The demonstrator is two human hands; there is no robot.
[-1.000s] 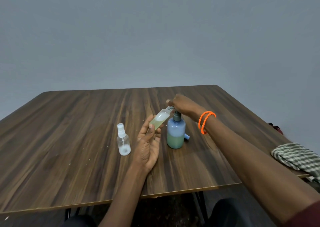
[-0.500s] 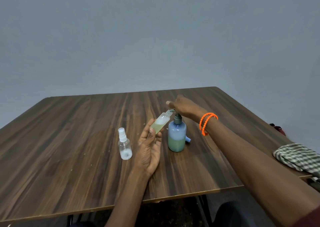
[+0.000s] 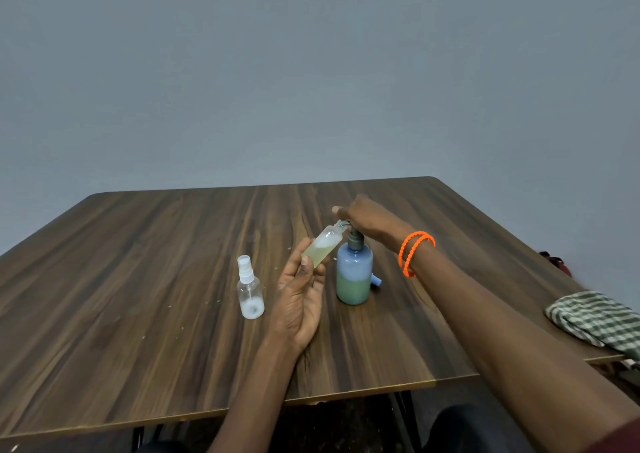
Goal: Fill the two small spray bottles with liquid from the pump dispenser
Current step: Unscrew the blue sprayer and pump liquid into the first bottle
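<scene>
The left hand (image 3: 300, 298) holds one small spray bottle (image 3: 322, 247) without its cap, the thumb pressing on the front side of the bottle and the fingers curled behind it. This bottle is tilted, with its open neck pointing up and to the right, and the neck is just under the nozzle of the pump dispenser (image 3: 354, 271). Inside the held bottle there is pale yellow-green liquid (with some white foam on top of it).

The right hand (image 3: 363, 219) lies on top of the pump head, palm down, with the fingers stretched forward over it; the pump head itself is hidden under the hand. On the right wrist there is an orange bracelet (image 3: 414, 250), looped twice.

The pump dispenser stands upright on the wooden tabletop (image 3: 138, 279), near its middle. It is a blue bottle with a dark collar, and green liquid fills about its lower half. A small blue piece (image 3: 376, 281) lies on the tabletop just beside its base, on the right; what it is I cannot tell.

The second spray bottle (image 3: 250, 290) stands upright to the left of the left hand, apart from it, with its white spray cap on. It looks almost empty.

A green checked cloth (image 3: 595, 317) lies at the right edge of the tabletop.
</scene>
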